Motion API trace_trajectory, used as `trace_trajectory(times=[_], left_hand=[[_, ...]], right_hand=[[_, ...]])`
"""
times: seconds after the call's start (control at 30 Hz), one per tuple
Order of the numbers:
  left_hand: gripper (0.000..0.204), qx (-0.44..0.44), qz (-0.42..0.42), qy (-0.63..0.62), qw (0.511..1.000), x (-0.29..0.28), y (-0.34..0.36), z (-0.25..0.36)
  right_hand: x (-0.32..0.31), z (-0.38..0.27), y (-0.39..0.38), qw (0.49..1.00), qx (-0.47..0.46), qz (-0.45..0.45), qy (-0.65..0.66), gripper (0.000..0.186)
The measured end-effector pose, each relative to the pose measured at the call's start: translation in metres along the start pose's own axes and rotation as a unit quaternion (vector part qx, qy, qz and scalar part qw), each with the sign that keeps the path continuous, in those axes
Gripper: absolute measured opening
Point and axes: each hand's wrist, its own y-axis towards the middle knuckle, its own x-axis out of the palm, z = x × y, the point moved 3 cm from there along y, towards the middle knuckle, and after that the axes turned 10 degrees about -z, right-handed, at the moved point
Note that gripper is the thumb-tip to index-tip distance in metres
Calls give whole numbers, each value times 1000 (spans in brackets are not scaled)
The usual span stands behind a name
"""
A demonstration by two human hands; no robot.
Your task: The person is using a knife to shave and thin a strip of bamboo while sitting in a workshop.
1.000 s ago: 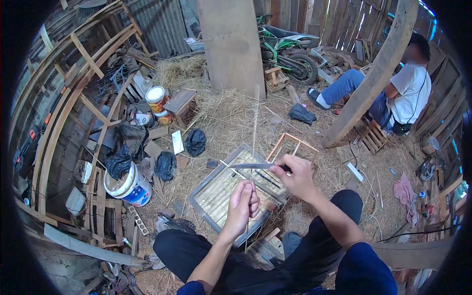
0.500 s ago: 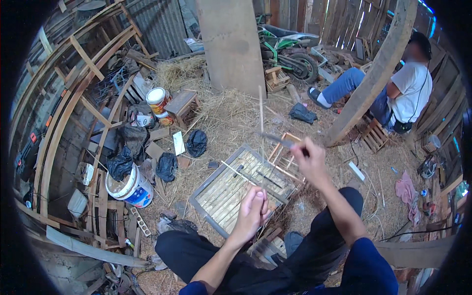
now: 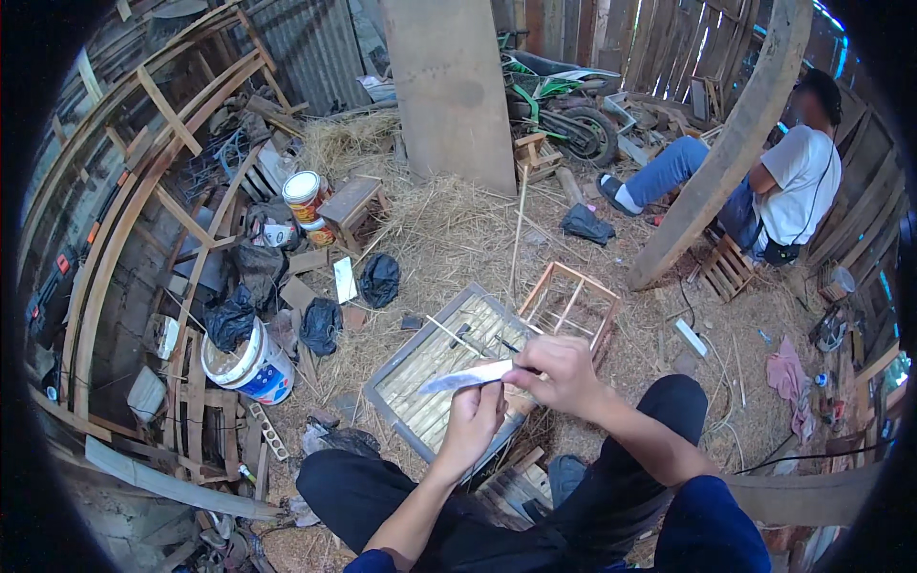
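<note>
Moved: the knife (image 3: 468,377) and right hand (image 3: 559,371) have come back nearer the person, the blade now at the left hand (image 3: 475,420).
Right grip: clamped on the knife handle, above the slatted panel's (image 3: 417,401) right side.
Left grip: closed on the thin strip (image 3: 518,229) — its lower part hard to make out behind the blade.
Strip: rising beyond the panel's far edge.
Around: wooden frame (image 3: 585,281) right of the panel — white bucket (image 3: 250,368) left of it.
</note>
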Motion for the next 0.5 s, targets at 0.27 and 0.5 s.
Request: trace_trajectory(times=[0.27,0.5], left_hand=[[21,-35,10,-16,999,-3,-7,3],[25,-28,-4,-71,997,-5,-2,17]], right_hand=[[-8,8,4,996,-36,-14,-79,32],[-19,41,-2,996,0,28,-83,32]])
